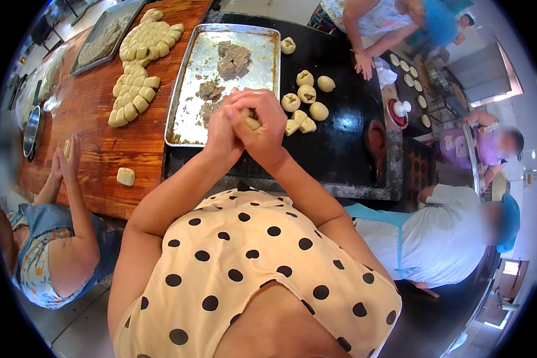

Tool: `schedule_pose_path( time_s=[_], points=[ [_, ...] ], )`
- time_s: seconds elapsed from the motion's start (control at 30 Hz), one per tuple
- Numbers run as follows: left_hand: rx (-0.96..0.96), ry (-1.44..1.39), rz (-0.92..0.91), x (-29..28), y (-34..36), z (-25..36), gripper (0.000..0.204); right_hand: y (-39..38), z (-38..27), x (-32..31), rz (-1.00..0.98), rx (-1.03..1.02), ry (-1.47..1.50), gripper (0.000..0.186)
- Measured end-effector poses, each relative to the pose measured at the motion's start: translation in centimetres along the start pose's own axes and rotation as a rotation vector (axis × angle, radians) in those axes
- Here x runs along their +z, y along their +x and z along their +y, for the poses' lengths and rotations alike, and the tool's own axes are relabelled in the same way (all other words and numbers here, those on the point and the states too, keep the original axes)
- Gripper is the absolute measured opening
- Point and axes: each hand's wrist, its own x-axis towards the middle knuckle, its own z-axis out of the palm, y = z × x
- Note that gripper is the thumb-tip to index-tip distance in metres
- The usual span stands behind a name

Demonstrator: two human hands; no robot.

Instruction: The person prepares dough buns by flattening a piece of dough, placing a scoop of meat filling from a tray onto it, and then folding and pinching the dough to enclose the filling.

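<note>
**Dough clasped between two hands**

The dough sits inside the cupped left hand and right hand, both closed around it; fingers hide most of it, leaving a small pale part showing. In this view the hands cover the near right corner of the metal tray, which bears a large brown clump of filling and smaller scraps.

Just right of the hands, dough balls cluster on the black table, one apart near the tray's far corner. A co-worker's hands rest near that table's far edge.

Left of the tray, the wooden table carries rows of cut dough and one loose piece, near another co-worker's raised hands.
</note>
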Motion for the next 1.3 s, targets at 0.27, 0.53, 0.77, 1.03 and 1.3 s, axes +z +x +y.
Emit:
schedule_pose_path(
  time_s=[0.27, 0.53, 0.77, 1.03, 1.3],
  points=[
    [0.082, 0.047, 0.052, 1.6, 0.0, 0.1, 0.044, -0.4, -0.2, 1.1, 0.261, 0.245, 0.135, 0.008],
    [0.063, 0.041, 0.137, 1.1, 0.4, -0.2, 0.023, -1.0, 1.3, 1.3, 0.192, 0.246, 0.166, 0.010],
    [0.069, 0.125, 0.187, 0.8, 1.0, 0.4, 0.026, -0.6, 0.9, 1.2, 0.135, 0.299, 0.078, 0.030],
    [-0.110, 0.294, 0.170, 1.5, 0.4, 1.5, 0.042, 0.0, 1.3, -2.4, -0.220, 0.140, -0.154, 0.046],
    [-0.186, 0.204, 0.019, 2.5, 2.0, 0.4, 0.035, -0.8, -0.2, -2.1, 0.139, 0.166, 0.029, 0.018]
  ],
)
